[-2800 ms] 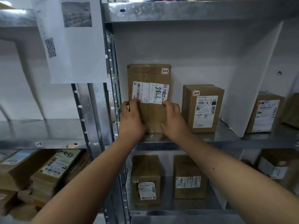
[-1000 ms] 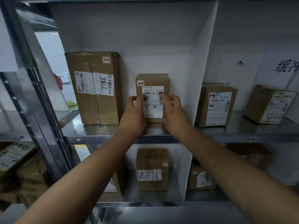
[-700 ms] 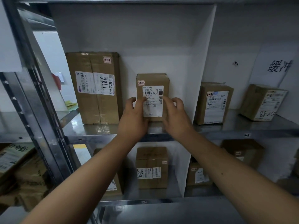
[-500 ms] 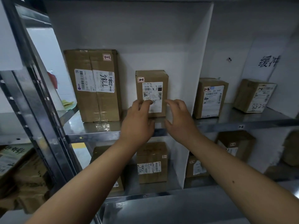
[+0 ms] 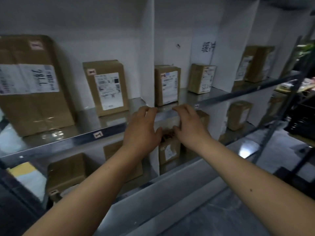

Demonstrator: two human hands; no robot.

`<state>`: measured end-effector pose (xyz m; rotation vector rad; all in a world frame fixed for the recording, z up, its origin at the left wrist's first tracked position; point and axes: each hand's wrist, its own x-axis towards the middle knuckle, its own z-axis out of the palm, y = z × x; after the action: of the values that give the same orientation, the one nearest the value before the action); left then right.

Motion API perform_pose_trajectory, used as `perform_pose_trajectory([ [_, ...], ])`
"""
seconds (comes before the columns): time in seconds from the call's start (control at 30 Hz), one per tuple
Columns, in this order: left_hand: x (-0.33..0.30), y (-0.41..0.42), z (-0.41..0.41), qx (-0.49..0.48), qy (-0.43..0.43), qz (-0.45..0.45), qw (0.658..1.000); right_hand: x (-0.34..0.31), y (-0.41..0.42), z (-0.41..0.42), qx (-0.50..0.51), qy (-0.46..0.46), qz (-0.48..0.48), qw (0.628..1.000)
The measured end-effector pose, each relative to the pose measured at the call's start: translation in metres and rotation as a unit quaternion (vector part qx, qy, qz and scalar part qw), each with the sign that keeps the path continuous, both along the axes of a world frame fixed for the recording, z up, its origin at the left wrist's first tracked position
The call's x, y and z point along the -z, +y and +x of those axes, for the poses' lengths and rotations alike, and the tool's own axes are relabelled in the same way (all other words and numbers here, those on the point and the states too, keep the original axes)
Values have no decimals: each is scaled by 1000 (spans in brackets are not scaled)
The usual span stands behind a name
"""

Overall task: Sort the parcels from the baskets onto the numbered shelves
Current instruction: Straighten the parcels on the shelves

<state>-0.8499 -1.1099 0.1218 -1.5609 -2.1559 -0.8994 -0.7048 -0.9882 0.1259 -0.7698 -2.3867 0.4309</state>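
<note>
Before the shelf (image 5: 109, 132), both the left hand (image 5: 141, 130) and right hand (image 5: 189, 126) are withdrawn, loosely curled, empty; the box (image 5: 105, 86), released, is judged placed.

one view only: camera on my head, tilted, facing forward-down, close to the shelf (image 5: 109, 132).

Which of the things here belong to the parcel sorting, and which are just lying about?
Part of the job:
- big parcel on the numbered shelf
- smaller parcel beside it
- parcels one bay over
- left hand and right hand, both empty

Just there:
- white divider panel
- paper sign on the wall
- yellow and white packet on the lower shelf
</note>
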Motion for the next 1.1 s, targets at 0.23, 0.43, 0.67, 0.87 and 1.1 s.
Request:
perform_pose_trajectory([
  [0.23, -3, 53, 34, 16, -4, 4, 1000, 0, 54, 35, 13, -9, -4, 1000],
  [0.43, -5, 106, 40, -51, -23, 50, 997, -5, 123, 26, -65, 3, -1, 998],
  [0.67, -11, 153, 48, -204, -1, 89, 975, -28, 204, -11, -218, 49, 31, 974],
  [0.87, -17, 179, 47, -303, -39, 97, 947, -45, 230, -45, -295, 63, 32, 953],
  [1.1, -23, 199, 36, -308, -70, 112, 942, -44, 230, -71, -326, 81, 32, 941],
])
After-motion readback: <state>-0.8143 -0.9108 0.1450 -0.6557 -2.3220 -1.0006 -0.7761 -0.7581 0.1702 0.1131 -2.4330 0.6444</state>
